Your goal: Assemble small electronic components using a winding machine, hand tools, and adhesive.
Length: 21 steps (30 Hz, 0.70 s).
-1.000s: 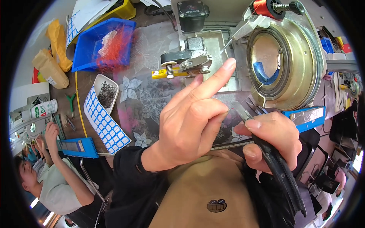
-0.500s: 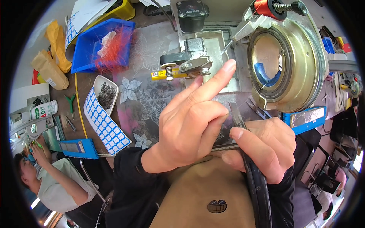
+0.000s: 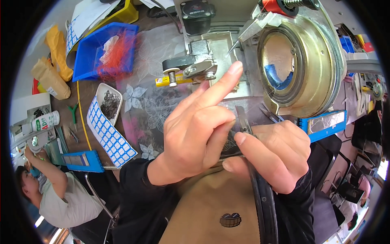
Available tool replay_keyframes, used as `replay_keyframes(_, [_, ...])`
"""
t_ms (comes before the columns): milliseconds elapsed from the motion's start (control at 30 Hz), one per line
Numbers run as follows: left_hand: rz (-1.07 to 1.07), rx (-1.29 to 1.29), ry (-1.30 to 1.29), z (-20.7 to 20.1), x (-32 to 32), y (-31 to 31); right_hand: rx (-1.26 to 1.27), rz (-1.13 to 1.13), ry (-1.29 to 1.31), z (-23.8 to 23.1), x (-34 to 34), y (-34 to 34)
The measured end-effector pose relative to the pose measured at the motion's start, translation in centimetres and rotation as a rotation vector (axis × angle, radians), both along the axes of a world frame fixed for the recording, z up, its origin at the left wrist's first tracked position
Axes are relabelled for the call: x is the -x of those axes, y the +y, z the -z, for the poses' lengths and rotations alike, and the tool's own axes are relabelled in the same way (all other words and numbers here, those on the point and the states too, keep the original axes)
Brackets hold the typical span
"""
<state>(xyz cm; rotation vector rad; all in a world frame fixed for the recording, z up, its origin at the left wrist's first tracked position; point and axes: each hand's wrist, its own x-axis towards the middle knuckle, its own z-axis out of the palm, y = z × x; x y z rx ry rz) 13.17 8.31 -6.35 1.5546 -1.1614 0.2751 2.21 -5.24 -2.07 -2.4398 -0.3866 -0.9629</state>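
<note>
My left hand (image 3: 197, 138) is raised over the near edge of the table, with thumb and one finger pinched together and a longer finger stretched toward the machine. What sits in that pinch is too small to make out. Close beside it, my right hand (image 3: 278, 156) has its thumb and finger closed together; its grasp is hidden. A flat metal strip (image 3: 242, 118) shows just past those fingertips, and I cannot tell whether it is held. Beyond the hands stand a small clamp-like mechanism (image 3: 200, 69) and a large brass-coloured ring (image 3: 321, 67) with a blue curved piece (image 3: 278, 77) inside.
A red wire spool (image 3: 280, 6) sits above the ring. Farther left are a blue bin (image 3: 83, 59) with red wire scraps, a white dish (image 3: 118, 101) of dark loops and a blue-bordered label sheet (image 3: 107, 134). Another person (image 3: 67, 195) sits at the left.
The whole view has shifted slightly, so the table things and my hands appear a little farther left. My hands keep nearly the same pose. The other person's arm has moved.
</note>
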Motion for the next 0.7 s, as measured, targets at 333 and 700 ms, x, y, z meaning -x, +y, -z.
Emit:
replay_keyframes(333, [0.013,-0.041,0.009,-0.32,0.04,0.19,0.022,0.017,-0.162,0.30,-0.08,0.21])
replay_keyframes(700, [0.043,-0.048,0.037,-0.37,0.11,0.34,0.020,0.052,-0.236,0.49,-0.08,0.73])
